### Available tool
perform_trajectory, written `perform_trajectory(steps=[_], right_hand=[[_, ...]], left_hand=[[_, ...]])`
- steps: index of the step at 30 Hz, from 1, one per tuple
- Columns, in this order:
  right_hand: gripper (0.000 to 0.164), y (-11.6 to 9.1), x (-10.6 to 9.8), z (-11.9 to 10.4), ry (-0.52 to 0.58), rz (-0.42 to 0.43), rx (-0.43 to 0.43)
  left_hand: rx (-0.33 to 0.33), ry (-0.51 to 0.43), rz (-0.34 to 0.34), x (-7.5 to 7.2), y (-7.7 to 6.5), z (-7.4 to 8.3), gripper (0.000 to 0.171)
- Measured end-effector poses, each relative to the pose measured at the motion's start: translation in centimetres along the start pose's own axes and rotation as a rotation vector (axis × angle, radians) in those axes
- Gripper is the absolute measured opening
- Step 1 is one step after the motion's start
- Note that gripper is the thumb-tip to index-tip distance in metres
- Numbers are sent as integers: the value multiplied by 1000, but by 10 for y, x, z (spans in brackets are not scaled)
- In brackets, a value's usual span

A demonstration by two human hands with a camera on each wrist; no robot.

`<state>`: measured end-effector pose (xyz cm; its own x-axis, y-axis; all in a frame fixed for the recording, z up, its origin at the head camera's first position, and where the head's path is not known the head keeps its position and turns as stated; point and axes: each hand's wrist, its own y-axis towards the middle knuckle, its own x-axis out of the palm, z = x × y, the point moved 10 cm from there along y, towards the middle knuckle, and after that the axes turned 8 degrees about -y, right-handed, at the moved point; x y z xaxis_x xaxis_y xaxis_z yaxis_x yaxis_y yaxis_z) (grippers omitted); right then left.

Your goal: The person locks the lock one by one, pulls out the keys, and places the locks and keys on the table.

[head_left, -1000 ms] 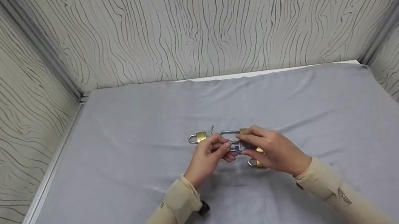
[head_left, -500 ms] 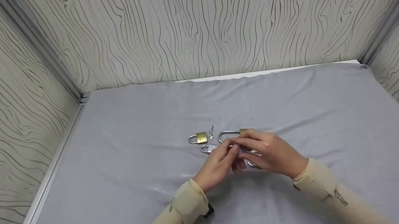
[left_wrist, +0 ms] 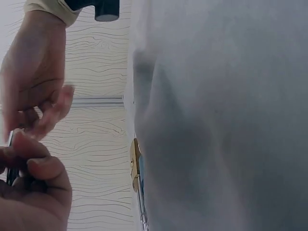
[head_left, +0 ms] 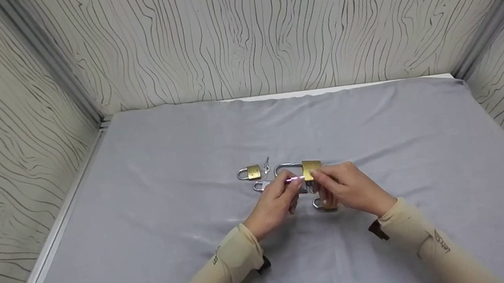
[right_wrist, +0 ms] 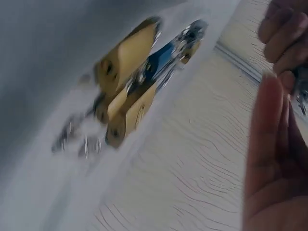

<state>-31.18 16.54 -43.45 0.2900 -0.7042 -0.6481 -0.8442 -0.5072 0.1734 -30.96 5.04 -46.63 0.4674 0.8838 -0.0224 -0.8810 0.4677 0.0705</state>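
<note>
My left hand (head_left: pixel 271 201) pinches a small dark shiny object (left_wrist: pixel 12 168), largely covered by its fingers; a purplish glint shows at its fingertips in the head view. Close on the right is my right hand (head_left: pixel 354 189). Its thumb and fingertips come near the left fingertips and overlap a large brass padlock (head_left: pixel 311 165) with a long shackle; blur hides whether they pinch anything. Below that hand lies a small padlock (head_left: pixel 319 203), partly covered. Another small padlock (head_left: pixel 258 186) pokes out beside the left hand.
A small brass padlock (head_left: pixel 254 172) lies to the left, with keys (head_left: pixel 266 165) beside it. In the right wrist view, several brass padlocks sit close together, near a blue-sided one (right_wrist: pixel 161 61). Grey cloth (head_left: pixel 178 169) covers the table; patterned panels (head_left: pixel 239 37) enclose it.
A dark padlock seen between both hands one second ago became covered by the fingers. Since then the right hand has turned and shifted slightly right, uncovering the large brass padlock.
</note>
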Motion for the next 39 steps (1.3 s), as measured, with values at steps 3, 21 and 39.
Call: perform_trajectory(steps=[3, 21, 39], right_hand=[[49, -4, 18, 17, 289, -198, 162], [22, -7, 27, 19, 543, -272, 196], [26, -1, 14, 12, 208, -99, 49]], left_hand=[[21, 45, -2, 0, -1, 1, 27], [97, 189, -1, 0, -5, 13, 25], [66, 151, -6, -3, -3, 6, 24]])
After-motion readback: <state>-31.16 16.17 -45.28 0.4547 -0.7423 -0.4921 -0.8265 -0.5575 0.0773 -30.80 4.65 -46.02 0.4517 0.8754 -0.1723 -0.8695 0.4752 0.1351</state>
